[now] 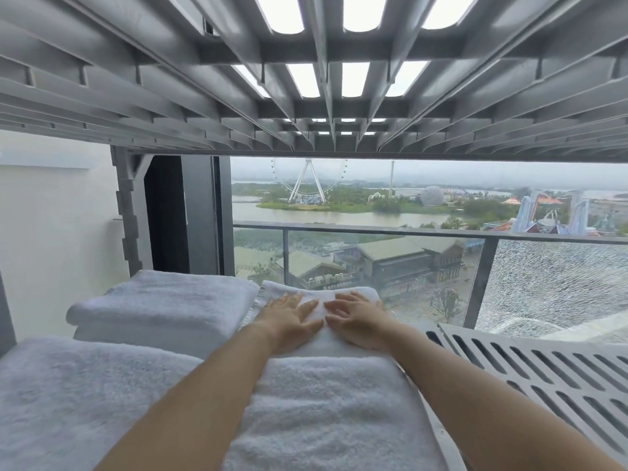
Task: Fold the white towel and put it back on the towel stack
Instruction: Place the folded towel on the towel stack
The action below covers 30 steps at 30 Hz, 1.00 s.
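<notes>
A folded white towel [319,294] lies at the back of a grey slatted shelf, on top of a towel stack. My left hand [290,317] and my right hand [356,317] rest flat on its top, side by side, fingers spread and pointing away from me. Neither hand grips anything. In front of it, under my forearms, lies another folded white towel [326,413].
More folded white towels sit at the back left [163,300] and front left [85,396]. The bare slatted shelf surface [543,368] extends to the right. A grey slatted shelf [306,79] hangs low overhead. Behind is a window with a glass balcony railing [373,232].
</notes>
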Available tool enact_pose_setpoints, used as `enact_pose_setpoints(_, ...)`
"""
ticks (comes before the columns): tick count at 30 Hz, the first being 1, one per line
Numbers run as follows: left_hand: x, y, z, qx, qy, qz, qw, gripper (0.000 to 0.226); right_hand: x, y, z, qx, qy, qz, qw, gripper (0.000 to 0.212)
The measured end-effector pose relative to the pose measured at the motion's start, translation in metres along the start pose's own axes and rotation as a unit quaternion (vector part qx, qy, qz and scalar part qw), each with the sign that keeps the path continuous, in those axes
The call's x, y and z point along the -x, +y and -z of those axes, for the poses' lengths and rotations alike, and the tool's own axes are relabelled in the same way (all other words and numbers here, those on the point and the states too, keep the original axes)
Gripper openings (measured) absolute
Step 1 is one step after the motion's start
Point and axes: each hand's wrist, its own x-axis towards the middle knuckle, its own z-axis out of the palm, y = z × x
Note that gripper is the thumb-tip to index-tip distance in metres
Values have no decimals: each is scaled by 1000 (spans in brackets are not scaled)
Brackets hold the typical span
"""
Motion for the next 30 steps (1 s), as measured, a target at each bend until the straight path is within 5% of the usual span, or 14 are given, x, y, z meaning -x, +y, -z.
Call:
enact_pose_setpoints(5, -1, 0, 2, 32, 15, -21, 999, 60, 5, 3, -5, 33, -46, -24, 998, 62)
enact_pose_setpoints(12, 14, 2, 7, 44, 166, -90, 981, 37, 2, 6, -3, 4, -24, -40, 999, 62)
enact_pose_setpoints(17, 15, -3, 4, 34, 88, 28, 995, 50, 0, 5, -4, -3, -19, -43, 999, 62)
enact_pose_setpoints(27, 14, -6, 4, 115, 103, -44, 987, 50, 14, -4, 6, -21, 106, -16, 994, 43)
enact_pose_setpoints(30, 15, -1, 5, 64, 93, -25, 993, 49, 18, -2, 9, -22, 76, -20, 997, 41)
